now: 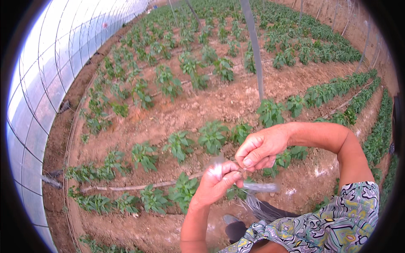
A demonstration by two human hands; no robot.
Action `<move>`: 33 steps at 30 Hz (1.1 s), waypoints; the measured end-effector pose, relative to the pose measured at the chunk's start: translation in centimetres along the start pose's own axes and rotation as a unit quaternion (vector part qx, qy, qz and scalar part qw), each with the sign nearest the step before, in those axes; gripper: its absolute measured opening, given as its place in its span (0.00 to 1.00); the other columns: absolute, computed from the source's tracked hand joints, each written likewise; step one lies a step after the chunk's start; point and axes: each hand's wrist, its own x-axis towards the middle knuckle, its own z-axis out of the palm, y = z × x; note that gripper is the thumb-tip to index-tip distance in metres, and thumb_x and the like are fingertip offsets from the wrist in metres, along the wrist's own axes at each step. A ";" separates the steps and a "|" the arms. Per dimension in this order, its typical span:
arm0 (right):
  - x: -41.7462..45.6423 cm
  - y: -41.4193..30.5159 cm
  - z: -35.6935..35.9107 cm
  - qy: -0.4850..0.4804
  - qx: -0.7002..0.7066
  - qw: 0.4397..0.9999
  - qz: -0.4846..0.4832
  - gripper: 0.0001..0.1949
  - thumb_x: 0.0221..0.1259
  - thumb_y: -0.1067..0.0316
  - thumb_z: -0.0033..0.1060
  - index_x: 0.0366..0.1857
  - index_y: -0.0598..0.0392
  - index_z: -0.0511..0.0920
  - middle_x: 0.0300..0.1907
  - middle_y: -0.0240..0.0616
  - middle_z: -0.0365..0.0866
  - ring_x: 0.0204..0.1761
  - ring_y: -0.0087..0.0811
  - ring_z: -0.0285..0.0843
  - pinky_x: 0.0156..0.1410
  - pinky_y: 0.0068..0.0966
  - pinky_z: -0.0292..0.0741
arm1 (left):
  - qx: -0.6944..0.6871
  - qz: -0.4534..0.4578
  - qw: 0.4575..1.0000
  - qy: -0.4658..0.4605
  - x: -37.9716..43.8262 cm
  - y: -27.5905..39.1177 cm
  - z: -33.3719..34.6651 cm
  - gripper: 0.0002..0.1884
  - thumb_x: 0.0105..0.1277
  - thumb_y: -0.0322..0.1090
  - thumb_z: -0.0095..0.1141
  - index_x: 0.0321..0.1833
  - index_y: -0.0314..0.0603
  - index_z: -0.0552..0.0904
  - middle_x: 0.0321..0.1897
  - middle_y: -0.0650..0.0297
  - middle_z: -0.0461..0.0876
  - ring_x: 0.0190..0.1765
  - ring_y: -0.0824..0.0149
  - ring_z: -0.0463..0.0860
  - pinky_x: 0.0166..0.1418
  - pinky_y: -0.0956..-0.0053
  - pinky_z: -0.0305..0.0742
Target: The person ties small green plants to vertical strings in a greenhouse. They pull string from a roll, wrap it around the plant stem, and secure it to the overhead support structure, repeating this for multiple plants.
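My left hand (pixel 221 178) is closed with thumb and forefinger pinched together, and a shiny translucent plastic strip (pixel 216 170) passes over it. My right hand (pixel 261 148) meets it from above, its fingertips pinching a thin strand where the two hands touch. What lies inside the fingers is mostly hidden. A bundle of clear plastic twine (pixel 261 187) sticks out just right of the left hand. More loose pale strands (pixel 259 208) hang below it, in front of my dark trouser leg. Leafy green plants (pixel 212 136) grow in the soil beyond the hands.
A grey post (pixel 254 47) rises from the soil ahead. A pale irrigation hose (pixel 133 187) runs between plant rows. Clear greenhouse film on a wire frame (pixel 41 95) curves along the left; an earthen wall (pixel 376 34) stands at the far right. Several more plant rows stretch away.
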 end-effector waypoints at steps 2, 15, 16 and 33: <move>-0.4 -2.8 -0.9 -0.013 -0.139 0.989 0.036 0.11 0.66 0.58 0.50 0.32 0.56 0.74 0.17 0.20 0.59 0.16 0.14 0.54 0.19 0.15 0.53 | 0.027 -0.010 1.000 -0.001 1.3 1.3 0.1 0.07 0.68 0.32 0.51 0.37 0.35 0.78 0.26 0.68 0.78 0.28 0.77 0.73 0.32 0.81 0.67; -12.2 -29.0 10.0 0.131 -0.786 0.553 0.243 0.09 0.61 0.65 0.51 0.28 0.57 0.77 0.18 0.29 0.69 0.21 0.24 0.66 0.27 0.29 0.68 | -0.046 0.044 0.997 0.038 2.0 1.3 -7.0 0.07 0.69 0.33 0.48 0.34 0.39 0.74 0.23 0.65 0.77 0.17 0.81 0.59 0.20 0.86 0.53; -12.2 -30.0 12.0 0.162 -0.827 0.479 0.246 0.09 0.59 0.64 0.52 0.28 0.57 0.78 0.19 0.31 0.71 0.23 0.27 0.69 0.30 0.32 0.69 | -0.045 0.058 0.997 0.030 2.6 1.9 -6.8 0.08 0.69 0.34 0.49 0.34 0.38 0.74 0.23 0.64 0.76 0.18 0.81 0.59 0.21 0.85 0.53; -23.3 -46.1 13.5 0.520 -0.797 -0.185 -0.246 0.06 0.59 0.70 0.53 0.25 0.54 0.78 0.63 0.45 0.64 0.67 0.42 0.60 0.70 0.34 0.61 | 0.019 0.272 0.960 -0.062 12.3 26.9 2.5 0.10 0.72 0.36 0.44 0.35 0.38 0.73 0.25 0.63 0.74 0.14 0.81 0.55 0.17 0.86 0.54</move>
